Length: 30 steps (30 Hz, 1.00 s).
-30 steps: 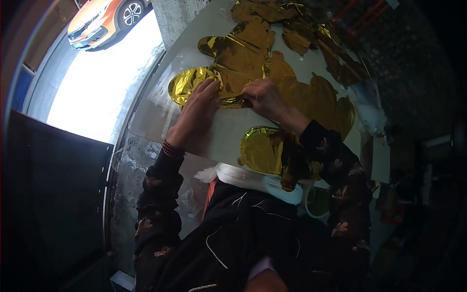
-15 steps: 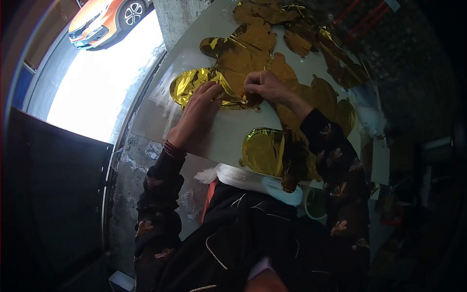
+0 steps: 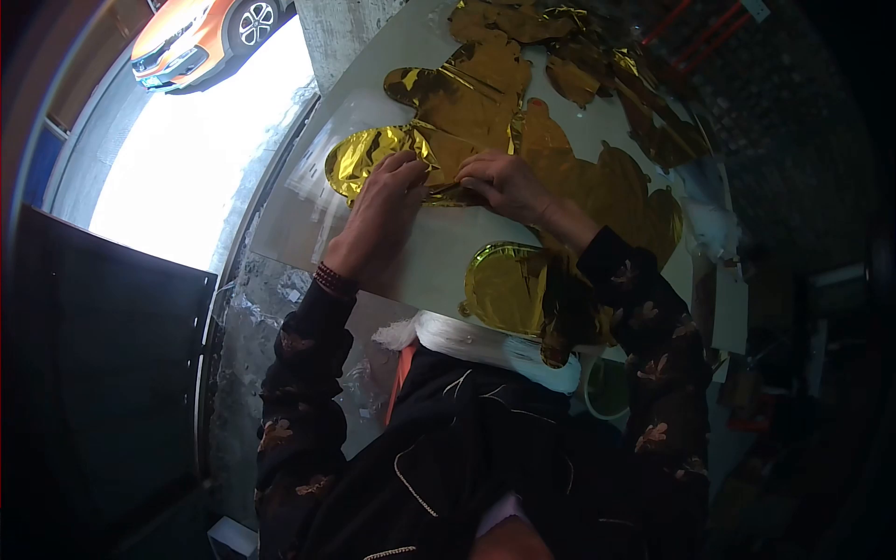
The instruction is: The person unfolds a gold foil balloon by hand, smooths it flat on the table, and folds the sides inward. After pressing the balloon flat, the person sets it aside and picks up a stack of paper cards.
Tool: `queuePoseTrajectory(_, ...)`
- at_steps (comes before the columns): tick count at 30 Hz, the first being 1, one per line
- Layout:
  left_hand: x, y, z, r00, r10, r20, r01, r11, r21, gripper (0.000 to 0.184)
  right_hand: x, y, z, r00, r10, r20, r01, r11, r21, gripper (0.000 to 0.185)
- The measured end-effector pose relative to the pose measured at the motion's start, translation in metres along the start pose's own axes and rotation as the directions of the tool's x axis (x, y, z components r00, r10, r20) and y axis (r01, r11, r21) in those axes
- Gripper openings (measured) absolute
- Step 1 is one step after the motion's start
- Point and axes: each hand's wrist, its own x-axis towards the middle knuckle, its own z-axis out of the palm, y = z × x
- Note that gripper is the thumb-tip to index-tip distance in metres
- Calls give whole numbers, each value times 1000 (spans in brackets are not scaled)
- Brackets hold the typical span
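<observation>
A shiny gold foil sheet with rounded lobes [image 3: 471, 103] lies flat on the pale table [image 3: 308, 219]. My left hand [image 3: 387, 201] is closed on its lower left part, beside a crinkled bright lobe. Just to the right, my right hand [image 3: 504, 182] pinches the lower edge of the same foil, thumb and fingers pressed together. Below my right wrist lies another gold foil piece [image 3: 504, 287], its lower end at the table's near edge. More gold foil [image 3: 607, 187] spreads to the right of my right hand.
Further foil pieces [image 3: 574, 75] lie at the table's far side. A bundle of white strands [image 3: 467, 338] hangs at the near edge, by my body. Clear plastic [image 3: 705, 210] is at the right edge. Outside at the upper left stands an orange car [image 3: 191, 42].
My right hand lifted slightly off to the upper right, then came back down and left to the foil's lower edge. My left hand has stayed nearly in place.
</observation>
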Motion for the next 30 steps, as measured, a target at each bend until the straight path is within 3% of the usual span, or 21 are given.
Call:
queuePoseTrajectory(6, -4, -4, -3, 996, 20, -87, -23, 999, -36, 29, 14, -5, -11, 911, 372, 177, -411, 854, 318, 8)
queuePoseTrajectory(9, -7, 0, -3, 987, 5, -160, -18, 997, -80, 26, 18, 2, -10, 864, 445, 234, -500, 709, 497, 9)
queuePoseTrajectory(12, -9, 10, -6, 980, -21, -198, -4, 993, -121, 24, 22, 4, -10, 839, 501, 212, -528, 654, 543, 9)
queuePoseTrajectory(15, -12, 17, -3, 974, 7, -228, -27, 996, -85, 22, 26, -2, -21, 763, 559, 325, -610, 454, 649, 8)
queuePoseTrajectory(18, -12, 20, 9, 968, 129, -214, -133, 991, -3, 22, 26, 7, -15, 808, 528, 260, -549, 515, 659, 10)
queuePoseTrajectory(20, -9, 26, 20, 957, 232, -175, -231, 973, 27, 21, 29, 11, -12, 797, 567, 207, -572, 600, 560, 14)
queuePoseTrajectory(23, 9, 14, 31, 973, 225, 54, -231, 960, 157, 22, 35, 18, -6, 813, 574, 97, -547, 697, 464, 16)
queuePoseTrajectory(26, 22, 6, 31, 977, 162, 137, -199, 928, 315, 24, 56, 20, -21, 876, 482, -32, -447, 834, 323, 13)
queuePoseTrajectory(27, 29, 8, 26, 979, 23, 203, -80, 957, 278, 29, 65, 19, -32, 897, 436, -71, -405, 876, 260, 12)
queuePoseTrajectory(29, 42, 17, 15, 905, -242, 350, 169, 959, 227, 39, 85, 23, -63, 926, 377, -23, -370, 917, 150, 12)
queuePoseTrajectory(30, 40, 11, 18, 945, -200, 260, 110, 940, 323, 46, 96, 28, -77, 931, 366, 23, -366, 925, 104, 12)
